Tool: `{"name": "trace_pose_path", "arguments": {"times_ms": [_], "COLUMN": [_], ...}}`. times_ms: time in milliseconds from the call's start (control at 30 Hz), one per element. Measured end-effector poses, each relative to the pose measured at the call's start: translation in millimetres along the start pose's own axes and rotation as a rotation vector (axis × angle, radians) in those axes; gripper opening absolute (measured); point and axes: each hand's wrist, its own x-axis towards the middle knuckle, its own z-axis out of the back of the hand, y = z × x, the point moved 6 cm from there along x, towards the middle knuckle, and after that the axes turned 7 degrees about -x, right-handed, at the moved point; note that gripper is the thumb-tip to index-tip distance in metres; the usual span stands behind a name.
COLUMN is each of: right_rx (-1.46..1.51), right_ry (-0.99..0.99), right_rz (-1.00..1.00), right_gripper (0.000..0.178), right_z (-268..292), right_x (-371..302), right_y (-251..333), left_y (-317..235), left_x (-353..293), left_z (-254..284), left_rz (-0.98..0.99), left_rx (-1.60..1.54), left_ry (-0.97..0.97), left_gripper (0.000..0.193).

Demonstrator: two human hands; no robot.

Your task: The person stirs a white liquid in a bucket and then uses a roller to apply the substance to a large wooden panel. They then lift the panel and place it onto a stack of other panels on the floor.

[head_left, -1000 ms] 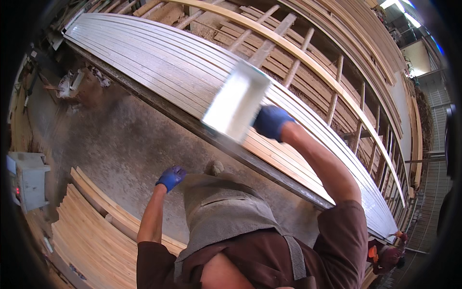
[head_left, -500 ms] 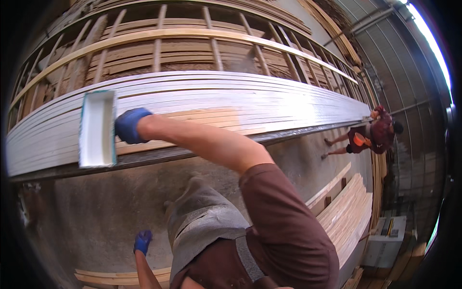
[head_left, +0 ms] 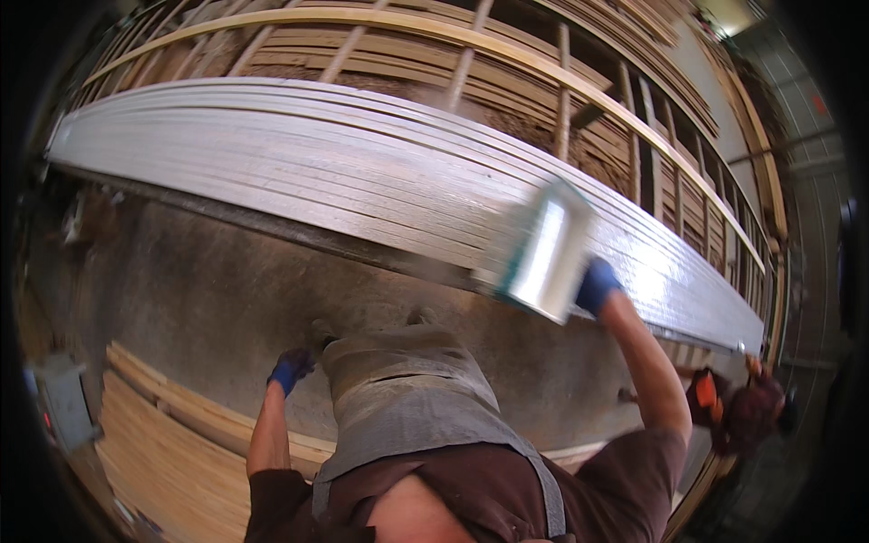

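My right hand (head_left: 597, 285), in a blue glove, is closed on a wide paint applicator (head_left: 550, 258). It has a long, hollow white back and teal edges, blurred by motion. The tool lies across the near side of a long row of white-coated boards (head_left: 299, 149), which look glossy and wet to the right. How my fingers wrap the grip is partly hidden. My left hand (head_left: 291, 371), also blue-gloved, hangs at the left over the concrete floor. Its fingers are loosely apart, with nothing seen in them.
Beyond the boards runs a wooden rack (head_left: 462, 68) with stacked planks behind its bars. Bare timber (head_left: 172, 452) is piled at the lower left, near a grey box (head_left: 68, 398). Another person (head_left: 747, 412), with an orange container (head_left: 708, 394), stands at the boards' right end.
My right hand has swept the applicator rightward along the boards. The bare wood strip seen earlier no longer shows; the surface looks white. The view has turned.
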Motion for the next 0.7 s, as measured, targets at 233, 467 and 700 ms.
{"name": "trace_pose_path", "arguments": {"times_ms": [233, 467, 700], "right_rx": [-0.203, 0.320, 0.776], "right_ry": [0.204, 0.043, -0.199], "right_rz": [-0.302, -0.775, -0.454], "right_gripper": [0.030, 0.030, 0.029], "right_z": [0, 75, 91], "right_x": [-210, -161, 72], "right_y": [-165, -134, 16], "left_y": [-23, 62, 107], "left_x": [-17, -23, -41], "left_z": [-61, -7, 98], "left_rz": [-0.214, 0.094, 0.094], "left_rx": [0.183, -0.027, -0.277], "left_ry": [0.010, -0.034, -0.079], "left_gripper": [0.027, 0.034, 0.033]}}
